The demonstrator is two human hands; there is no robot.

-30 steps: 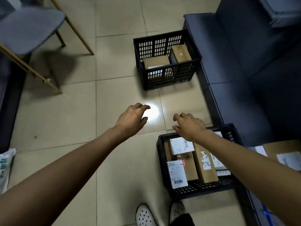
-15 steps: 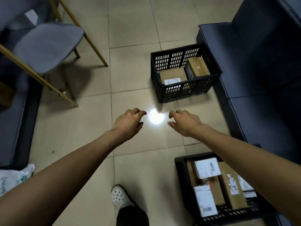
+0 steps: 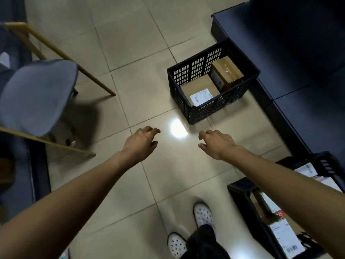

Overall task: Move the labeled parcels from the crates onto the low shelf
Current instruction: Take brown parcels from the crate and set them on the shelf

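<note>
A black crate stands on the tiled floor ahead, against the dark low shelf. Inside it lie a flat brown parcel with a white label and a smaller brown box. A second black crate at the lower right holds several labeled parcels, one with a barcode label; my right forearm covers part of it. My left hand and my right hand hover empty over the floor short of the far crate, fingers loosely curled.
A grey chair with wooden legs stands at the left. A dark bench runs along the left edge. My white shoes are on the tiles below. A light glare shines on the floor between my hands.
The view has moved forward and left: the far crate is closer, and the near crate has slid to the lower right corner. Both hands stay outstretched and empty, now wider apart.
</note>
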